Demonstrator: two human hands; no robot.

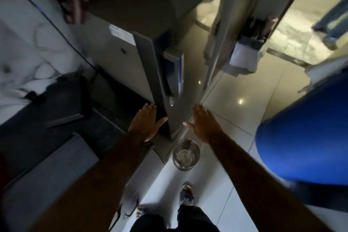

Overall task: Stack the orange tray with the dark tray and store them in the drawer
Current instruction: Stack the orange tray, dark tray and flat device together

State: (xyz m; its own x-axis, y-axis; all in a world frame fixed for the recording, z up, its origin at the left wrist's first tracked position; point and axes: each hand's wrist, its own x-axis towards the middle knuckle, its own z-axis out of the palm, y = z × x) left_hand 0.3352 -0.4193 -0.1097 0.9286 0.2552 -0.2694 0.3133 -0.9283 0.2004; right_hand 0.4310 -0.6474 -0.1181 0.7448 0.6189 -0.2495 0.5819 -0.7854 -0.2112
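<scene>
Both the left hand (146, 121) and right hand (202, 121) reach out flat, fingers together, holding nothing, no tray in view (dim, blurred), so a step could kick the bowl (186, 154) on the floor.

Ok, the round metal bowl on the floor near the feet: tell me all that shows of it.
The metal bowl is round, shiny and steel-looking, standing upright on the pale floor tiles just below the corner of the grey appliance. Something whitish lies inside; what it is cannot be told. Neither the left hand nor the right hand touches it; both hover open, above and beyond it.
</scene>
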